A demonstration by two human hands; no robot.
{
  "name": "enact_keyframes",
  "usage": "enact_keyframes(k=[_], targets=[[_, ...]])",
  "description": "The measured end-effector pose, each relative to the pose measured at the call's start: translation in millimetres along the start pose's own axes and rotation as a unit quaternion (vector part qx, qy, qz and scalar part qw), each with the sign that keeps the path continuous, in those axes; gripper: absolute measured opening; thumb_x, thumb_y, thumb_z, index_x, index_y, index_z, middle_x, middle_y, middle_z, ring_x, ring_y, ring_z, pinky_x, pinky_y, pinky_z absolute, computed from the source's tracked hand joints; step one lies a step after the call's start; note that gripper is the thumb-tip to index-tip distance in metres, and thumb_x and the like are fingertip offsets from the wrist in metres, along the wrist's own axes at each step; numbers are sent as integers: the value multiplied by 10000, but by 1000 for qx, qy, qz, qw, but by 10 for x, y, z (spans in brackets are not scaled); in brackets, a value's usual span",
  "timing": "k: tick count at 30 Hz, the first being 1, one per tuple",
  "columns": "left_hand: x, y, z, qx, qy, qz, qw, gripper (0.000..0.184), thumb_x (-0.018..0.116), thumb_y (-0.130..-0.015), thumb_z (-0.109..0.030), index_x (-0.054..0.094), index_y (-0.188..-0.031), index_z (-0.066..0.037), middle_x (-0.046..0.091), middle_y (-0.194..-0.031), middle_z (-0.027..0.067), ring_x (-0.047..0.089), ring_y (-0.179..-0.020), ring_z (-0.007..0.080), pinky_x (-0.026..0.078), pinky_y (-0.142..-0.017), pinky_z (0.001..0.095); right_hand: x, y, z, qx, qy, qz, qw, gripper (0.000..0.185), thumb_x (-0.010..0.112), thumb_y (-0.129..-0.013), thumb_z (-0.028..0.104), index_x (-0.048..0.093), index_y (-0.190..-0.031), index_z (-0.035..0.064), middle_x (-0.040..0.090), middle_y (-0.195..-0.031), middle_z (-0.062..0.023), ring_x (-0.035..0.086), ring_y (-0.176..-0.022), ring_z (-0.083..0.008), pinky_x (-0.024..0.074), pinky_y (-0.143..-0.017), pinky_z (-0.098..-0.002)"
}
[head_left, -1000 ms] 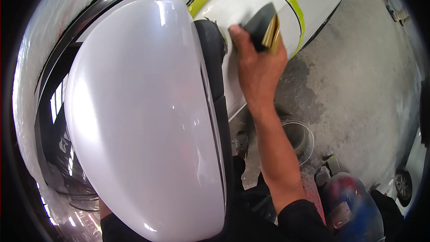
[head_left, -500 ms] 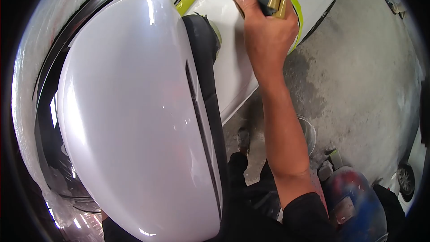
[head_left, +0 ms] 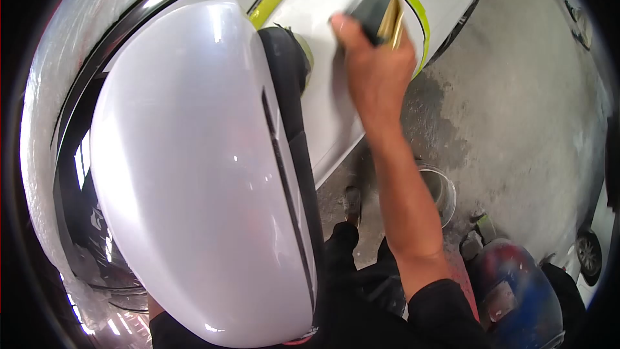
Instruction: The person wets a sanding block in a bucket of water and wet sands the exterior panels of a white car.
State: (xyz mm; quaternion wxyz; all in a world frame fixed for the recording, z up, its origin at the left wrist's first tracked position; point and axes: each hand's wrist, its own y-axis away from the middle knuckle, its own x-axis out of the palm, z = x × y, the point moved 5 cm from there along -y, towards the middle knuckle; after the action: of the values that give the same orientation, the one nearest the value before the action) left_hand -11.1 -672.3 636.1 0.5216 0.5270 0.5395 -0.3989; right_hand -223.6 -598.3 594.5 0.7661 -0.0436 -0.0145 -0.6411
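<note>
My right hand (head_left: 382, 81) is closed round a folded sheet of sandpaper (head_left: 372, 13), dark grey on one face and gold-brown on the other. The sheet lies against a white car body panel (head_left: 326, 3), inside a border of yellow-green masking tape (head_left: 420, 16). Slight motion blur softens my fingers and the sheet's edges. Nearer to me, a large white side mirror (head_left: 194, 168) with a black base (head_left: 284, 58) fills the left half of the head view. My left hand is out of sight.
Below my forearm, a clear bucket (head_left: 445, 197) stands on the stained concrete floor (head_left: 516, 110). A blue and red smeared rounded object (head_left: 516, 297) is at lower right. Clear plastic film (head_left: 39, 136) covers the car at far left. Another car's wheel (head_left: 588, 255) shows at right.
My right hand and the sandpaper have moved down the panel, toward me and slightly left. The tape's upper right curve shows more now.
</note>
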Motion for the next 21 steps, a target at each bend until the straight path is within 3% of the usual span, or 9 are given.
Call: enact_keyframes(k=[2, 9, 10, 17, 18, 21], targets=[[-24, 14, -4, -2, 0, -2, 1000, 696, 623, -934, -412, 385, -1522, -127, 355, -1592, 78, 284, -1500, 219, 305, -1207, 423, 17, 223, 19, 7, -19, 52, 998, 452, 781, -794, 393, 613, -874, -19, 617, -799, -231, 542, -958, -385, 351, -961, -554], [-27, 20, -15, -5, 4, -4, 1000, 689, 614, -938, -419, 385, -1521, -131, 359, -1589, 76, 289, -1498, 217, 312, -1204, 422, 148, -33, 373, -171, 162, 13, 972, 441, 790, -785, 423, 595, -808, 27, 595, -707, -149, 539, -889, -359, 342, -877, -501], [-35, 18, -10, -5, 4, -5, 1000, 688, 613, -939, -419, 385, -1521, -132, 359, -1589, 76, 290, -1497, 217, 313, -1204, 421, 77, 26, 337, -147, 138, 50, 978, 446, 798, -781, 428, 604, -816, 28, 599, -717, -148, 542, -881, -357, 342, -854, -503], [-13, 5, -20, -11, 14, 6, 1000, 681, 604, -943, -426, 386, -1521, -137, 364, -1587, 75, 296, -1495, 215, 320, -1201, 420, 315, -57, 548, -263, 178, 90, 944, 384, 783, -820, 384, 610, -814, 40, 637, -758, -79, 536, -877, -321, 329, -786, -499], [-17, -7, -20, -11, 14, 7, 1000, 681, 603, -944, -427, 386, -1521, -138, 364, -1586, 74, 297, -1494, 215, 321, -1200, 419, 306, -89, 490, -251, 204, 79, 943, 521, 804, -748, 504, 667, -846, 11, 634, -728, -162, 588, -865, -341, 459, -788, -478], [-22, -3, -21, -13, 18, 9, 1000, 678, 599, -946, -429, 386, -1520, -140, 366, -1585, 74, 299, -1493, 214, 324, -1199, 419, 149, -391, 382, -141, 141, -34, 979, 535, 818, -746, 485, 682, -881, -14, 666, -763, -179, 645, -858, -407, 495, -798, -495]])
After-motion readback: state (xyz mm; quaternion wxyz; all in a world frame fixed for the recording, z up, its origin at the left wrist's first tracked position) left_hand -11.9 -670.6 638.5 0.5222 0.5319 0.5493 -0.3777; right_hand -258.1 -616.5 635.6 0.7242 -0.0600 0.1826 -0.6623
